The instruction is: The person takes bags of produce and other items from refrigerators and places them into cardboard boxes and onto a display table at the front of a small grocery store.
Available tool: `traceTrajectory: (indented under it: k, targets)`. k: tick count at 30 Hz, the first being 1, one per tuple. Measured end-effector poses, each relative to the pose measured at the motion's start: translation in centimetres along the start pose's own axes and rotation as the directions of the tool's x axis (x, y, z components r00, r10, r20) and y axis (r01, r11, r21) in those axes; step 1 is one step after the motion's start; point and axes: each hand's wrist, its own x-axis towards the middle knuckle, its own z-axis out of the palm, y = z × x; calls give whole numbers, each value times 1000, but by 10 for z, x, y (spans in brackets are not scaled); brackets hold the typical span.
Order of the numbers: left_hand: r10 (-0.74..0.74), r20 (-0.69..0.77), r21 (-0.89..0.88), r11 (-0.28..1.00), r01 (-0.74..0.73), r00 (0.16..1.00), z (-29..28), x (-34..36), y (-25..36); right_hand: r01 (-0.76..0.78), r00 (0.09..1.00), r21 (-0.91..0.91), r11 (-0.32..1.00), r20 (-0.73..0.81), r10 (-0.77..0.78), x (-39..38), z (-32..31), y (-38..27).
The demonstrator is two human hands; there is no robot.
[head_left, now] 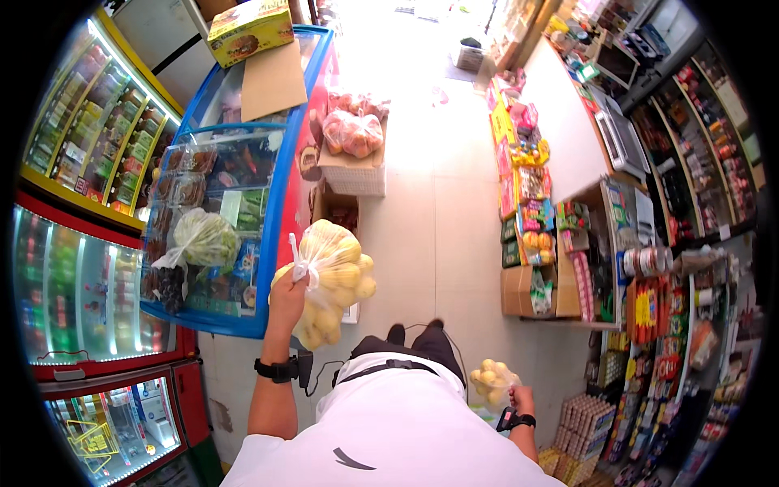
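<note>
Right of the freezer (211, 322), our left grip (287, 299) clenches the large bag (331, 272), our right grip (522, 398) the small bag (490, 379); let's swing neither.

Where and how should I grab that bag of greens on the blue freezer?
Probably by the bunched plastic tail of the bag of greens, coming from above on its near left side: the tail juts out there, clear of the bulk. The left hand holds a bag of yellow produce.

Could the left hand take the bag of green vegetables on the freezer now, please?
Probably not right now: the left hand is gripping a bag of yellow produce. Otherwise the way looks free: the bag of green vegetables lies nearby on the blue-rimmed freezer.
</note>
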Motion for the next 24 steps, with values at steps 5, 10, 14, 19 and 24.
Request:
traceTrajectory:
  k: [5,10,14,19,24]
  targets:
    - [1,-133,-48,999,-8,991,23,115,28,174,984,16,985,28,-174,33,24,-219]
    - [-107,-250,27,993,117,962,15,225,75,363,918,39,931,153,-365,59,65,-427]
    - [-25,-388,37,998,43,921,-14,320,100,581,742,54,812,373,-556,55,113,-604]
    - [-17,-485,-2,1000,18,875,-77,446,109,630,605,98,770,560,-566,-48,217,-795]
    - [-70,-480,69,991,117,875,-143,574,86,621,405,205,756,742,-534,-180,351,-935]
